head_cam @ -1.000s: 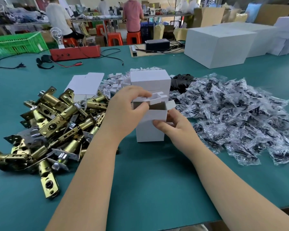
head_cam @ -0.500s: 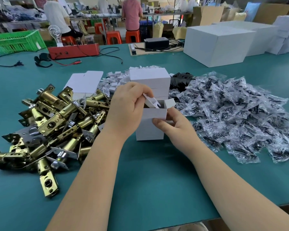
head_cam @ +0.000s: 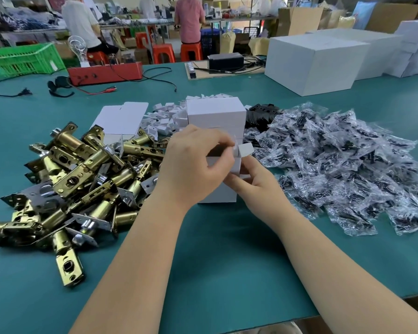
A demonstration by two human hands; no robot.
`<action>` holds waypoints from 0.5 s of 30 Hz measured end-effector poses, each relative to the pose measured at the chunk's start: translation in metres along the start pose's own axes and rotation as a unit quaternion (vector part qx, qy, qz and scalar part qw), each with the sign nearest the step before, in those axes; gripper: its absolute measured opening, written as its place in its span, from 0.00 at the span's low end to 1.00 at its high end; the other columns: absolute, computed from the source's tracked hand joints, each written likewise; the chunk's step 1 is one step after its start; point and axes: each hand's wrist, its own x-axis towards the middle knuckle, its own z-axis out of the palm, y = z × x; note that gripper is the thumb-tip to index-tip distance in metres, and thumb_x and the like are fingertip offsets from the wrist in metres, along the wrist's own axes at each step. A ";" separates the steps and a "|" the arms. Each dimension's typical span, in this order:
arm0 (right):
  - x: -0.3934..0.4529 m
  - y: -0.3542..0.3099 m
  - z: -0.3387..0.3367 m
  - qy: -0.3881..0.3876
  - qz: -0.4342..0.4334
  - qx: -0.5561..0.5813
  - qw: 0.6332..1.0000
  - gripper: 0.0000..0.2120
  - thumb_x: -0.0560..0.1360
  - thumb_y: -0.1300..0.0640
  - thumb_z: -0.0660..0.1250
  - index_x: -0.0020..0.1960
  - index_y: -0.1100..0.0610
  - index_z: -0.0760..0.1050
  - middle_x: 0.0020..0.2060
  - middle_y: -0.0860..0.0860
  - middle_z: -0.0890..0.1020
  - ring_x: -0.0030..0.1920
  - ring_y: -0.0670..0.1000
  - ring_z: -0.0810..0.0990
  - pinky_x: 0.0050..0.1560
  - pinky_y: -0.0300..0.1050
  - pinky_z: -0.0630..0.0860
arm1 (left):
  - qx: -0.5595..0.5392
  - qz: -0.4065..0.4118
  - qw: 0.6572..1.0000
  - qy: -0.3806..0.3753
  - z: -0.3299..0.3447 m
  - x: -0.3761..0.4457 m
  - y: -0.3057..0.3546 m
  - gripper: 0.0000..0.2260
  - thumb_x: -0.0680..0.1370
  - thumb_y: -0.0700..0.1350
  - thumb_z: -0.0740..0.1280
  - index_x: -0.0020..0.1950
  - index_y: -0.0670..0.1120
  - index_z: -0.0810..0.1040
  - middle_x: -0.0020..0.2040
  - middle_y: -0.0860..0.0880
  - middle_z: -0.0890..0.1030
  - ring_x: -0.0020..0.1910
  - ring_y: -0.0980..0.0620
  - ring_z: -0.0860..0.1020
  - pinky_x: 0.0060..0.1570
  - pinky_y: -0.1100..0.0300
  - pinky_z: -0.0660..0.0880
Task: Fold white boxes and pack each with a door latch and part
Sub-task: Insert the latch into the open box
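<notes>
With left hand fingers curled on the top flaps and right hand pinching the upright white box, a hard push could crumple it.

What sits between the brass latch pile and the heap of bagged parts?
In the head view, the small white box stands there, held by the left hand and right hand, with stacked white boxes behind it.

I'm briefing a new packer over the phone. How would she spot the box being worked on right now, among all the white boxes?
Start at the teal table, between the brass latch pile and the heap of clear bags. The small white box stands upright there, just in front of a stack of closed white boxes. Unlike those, its top flaps are still open, and the left hand and right hand hold it.
</notes>
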 end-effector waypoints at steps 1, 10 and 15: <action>0.000 0.001 0.000 0.002 -0.006 -0.005 1.000 0.05 0.76 0.54 0.68 0.44 0.48 0.72 0.36 0.36 0.79 0.35 0.43 0.75 0.35 0.34 0.70 | 0.004 0.004 1.000 -0.014 0.000 0.000 -0.001 0.08 0.74 0.42 0.66 0.41 0.42 0.85 0.39 0.51 0.84 0.42 0.44 0.77 0.47 0.44 0.74; -0.001 -0.002 0.000 0.003 0.008 0.001 1.000 0.03 0.77 0.56 0.68 0.48 0.49 0.75 0.40 0.36 0.81 0.41 0.42 0.78 0.40 0.32 0.72 | 0.010 -0.080 0.992 -0.092 -0.005 0.000 -0.016 0.19 0.72 0.60 0.64 0.55 0.50 0.81 0.50 0.54 0.79 0.53 0.51 0.76 0.55 0.53 0.72; 0.005 -0.003 -0.005 0.092 0.043 0.147 0.984 0.09 0.70 0.58 0.62 0.47 0.52 0.79 0.44 0.48 0.82 0.42 0.39 0.78 0.42 0.32 0.74 | -0.112 -0.150 0.980 -0.066 0.005 -0.002 -0.025 0.08 0.77 0.51 0.62 0.49 0.54 0.80 0.43 0.63 0.79 0.45 0.67 0.75 0.42 0.75 0.68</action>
